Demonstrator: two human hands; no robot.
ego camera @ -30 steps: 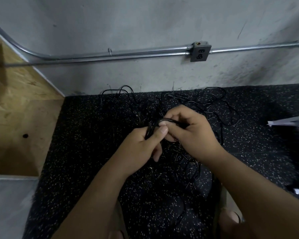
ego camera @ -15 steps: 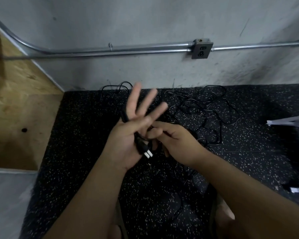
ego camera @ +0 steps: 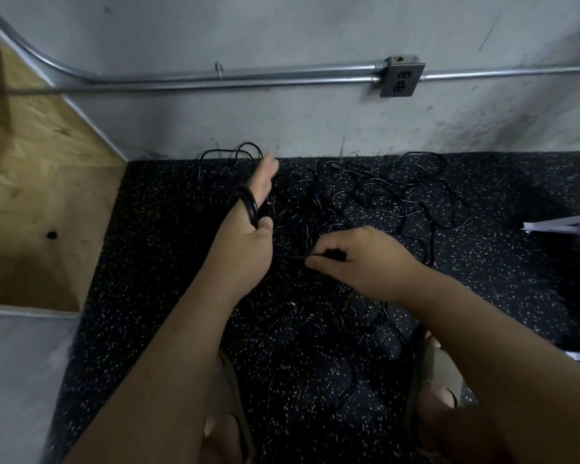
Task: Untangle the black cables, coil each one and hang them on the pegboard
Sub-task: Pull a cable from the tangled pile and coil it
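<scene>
The left hand (ego camera: 248, 242) stands edge-up over the floor (ego camera: 168, 262), fingers straight and together, pointing toward the wall (ego camera: 315, 128). A coil (ego camera: 248, 204) of black cable is wrapped around those fingers, several turns lying side by side across them. The right hand (ego camera: 359, 262) is closed in a pinch on a strand of cable (ego camera: 295, 257) that runs from its fingertips toward the left palm. The loose cables (ego camera: 375, 195) lie in a tangle on the dark speckled floor beyond and beneath both hands, reaching the foot of the wall. A conduit (ego camera: 248, 77) runs along the wall to an outlet (ego camera: 400, 78). A plywood panel (ego camera: 41, 182) stands to the left. Sandalled feet (ego camera: 439, 380) show at the bottom edge.
</scene>
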